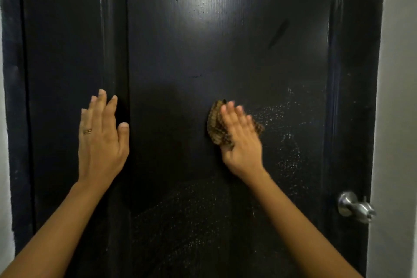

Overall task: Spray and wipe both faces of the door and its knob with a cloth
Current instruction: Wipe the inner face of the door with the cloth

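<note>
Door (225, 52): left hand (100, 142) flat by the left moulding, right hand (242, 140) flat, pressing cloth (215, 126) mid-panel, knob (352, 206) well apart.

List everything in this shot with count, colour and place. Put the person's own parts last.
door: one, glossy black, fills most of the view
droplets: many, whitish, on the door right of and below the cloth
knob: one, silver, at the door's lower right edge
cloth: one, brown patterned, against the door's middle, under the right hand
wall: pale grey, right of the door
ring: one, gold, on a left-hand finger
left hand: one, flat on the door's left part, fingers straight
right hand: one, presses the cloth to the door
</note>
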